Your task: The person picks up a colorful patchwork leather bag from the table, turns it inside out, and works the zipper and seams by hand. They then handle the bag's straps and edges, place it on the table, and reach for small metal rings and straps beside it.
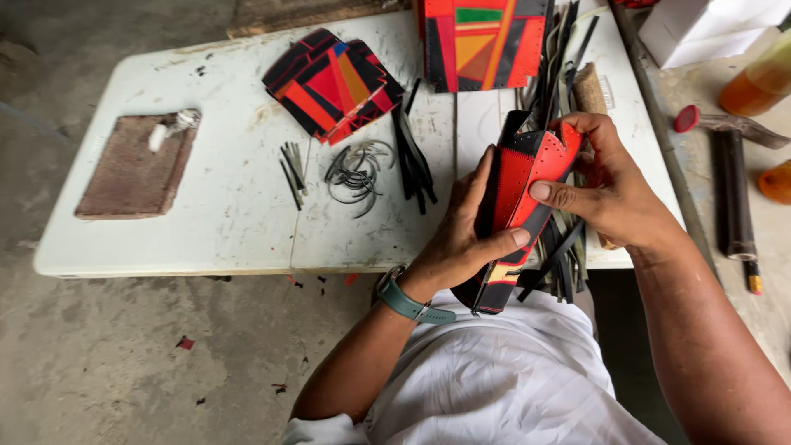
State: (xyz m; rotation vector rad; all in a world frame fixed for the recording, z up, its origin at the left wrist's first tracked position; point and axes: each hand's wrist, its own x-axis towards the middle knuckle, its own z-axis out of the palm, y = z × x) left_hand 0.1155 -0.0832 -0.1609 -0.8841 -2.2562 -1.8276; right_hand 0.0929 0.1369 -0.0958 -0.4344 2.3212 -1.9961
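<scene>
Both hands hold a red and black patchwork piece [517, 198] above the near edge of the white counter [222, 222]. The left hand [461, 235] wraps its lower side; the right hand [606, 185] pinches its top, each grip closed on it.

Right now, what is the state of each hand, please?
Left hand: closed on the red and black piece.
Right hand: closed on the same piece, from the other side.
</scene>
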